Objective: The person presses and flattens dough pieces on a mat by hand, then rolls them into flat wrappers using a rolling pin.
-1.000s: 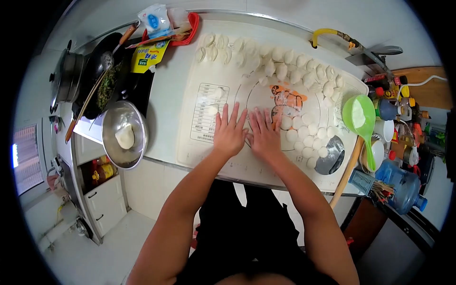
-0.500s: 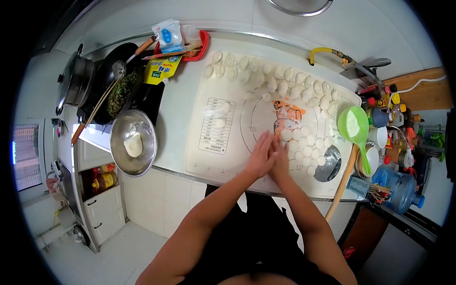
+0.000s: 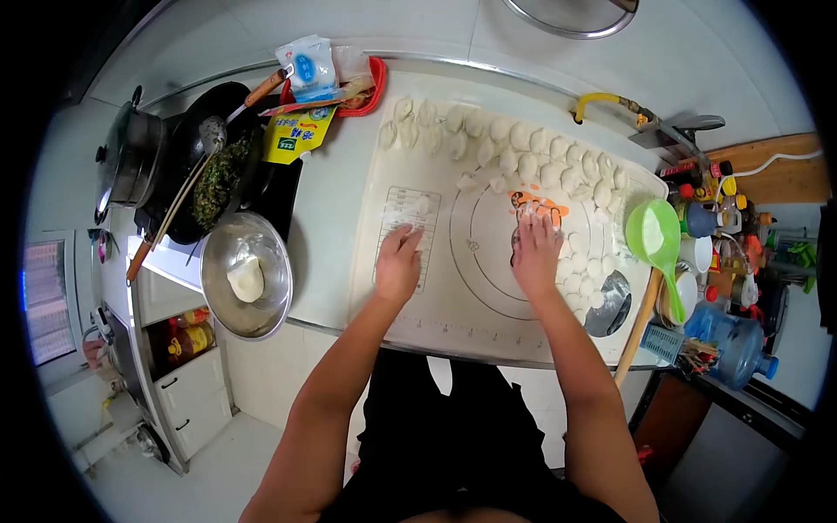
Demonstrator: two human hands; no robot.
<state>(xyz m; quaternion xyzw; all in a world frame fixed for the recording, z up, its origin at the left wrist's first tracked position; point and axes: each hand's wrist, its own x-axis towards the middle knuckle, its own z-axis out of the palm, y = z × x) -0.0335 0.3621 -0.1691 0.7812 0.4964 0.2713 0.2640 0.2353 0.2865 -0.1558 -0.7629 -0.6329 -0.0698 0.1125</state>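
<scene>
My left hand (image 3: pixel 399 263) is over the printed chart on the left of the baking mat (image 3: pixel 349 301), its fingers closing around a small piece of dough that they mostly hide. Just beyond them lies another small dough piece (image 3: pixel 424 204). My right hand (image 3: pixel 535 253) rests palm down on the mat near the orange print, fingers stretched out; whatever is under the palm is hidden. Beside it, to the right, are several small round dough pieces (image 3: pixel 573 283). Rows of folded dumplings (image 3: pixel 527 164) line the mat's far side.
At the left, a steel bowl (image 3: pixel 277 301) holds a dough lump (image 3: pixel 247 281), and a wok (image 3: pixel 231 100) holds chopped green filling (image 3: pixel 214 192). On the right are a green scoop (image 3: pixel 641 231), a rolling pin (image 3: pixel 639 327), a dark round disc (image 3: pixel 621 301), bottles and a water jug (image 3: pixel 728 340).
My hands were together at the mat's centre and have separated. The left has moved left to the dough piece on the chart; the right has shifted right and slightly away from me.
</scene>
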